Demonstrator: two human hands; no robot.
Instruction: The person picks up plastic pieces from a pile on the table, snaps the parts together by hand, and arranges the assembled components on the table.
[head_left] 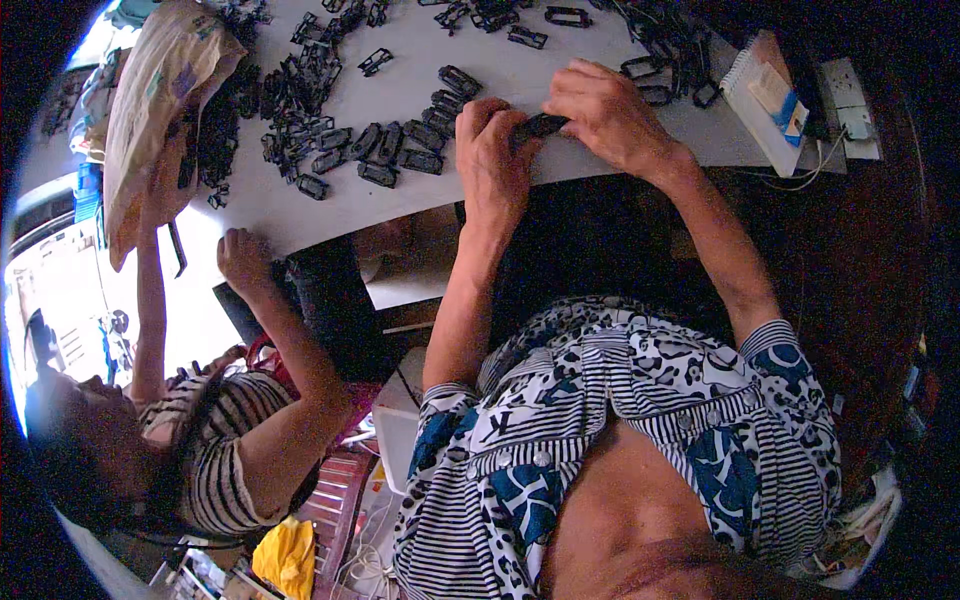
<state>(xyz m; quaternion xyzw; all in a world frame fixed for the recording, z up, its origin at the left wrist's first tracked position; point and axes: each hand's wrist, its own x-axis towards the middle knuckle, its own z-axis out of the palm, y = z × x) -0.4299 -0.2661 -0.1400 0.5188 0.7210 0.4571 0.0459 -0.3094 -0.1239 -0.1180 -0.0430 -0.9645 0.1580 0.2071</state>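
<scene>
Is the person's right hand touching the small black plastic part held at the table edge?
Touching. The head view shows the right hand with its fingertips closed on one end of the black plastic part, while the left hand grips the other end, above the white table.

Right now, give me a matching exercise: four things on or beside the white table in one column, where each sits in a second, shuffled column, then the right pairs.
Things:
1. small black plastic frame part
2. spiral-bound white notepad
3. crumpled beige plastic bag
4. white socket strip

Places:
A. far right, beyond the table's edge
B. pinched between the left hand and right hand
C. at the table's left end
D. at the table's right end

Pairs: 1-B, 2-D, 3-C, 4-A
</scene>
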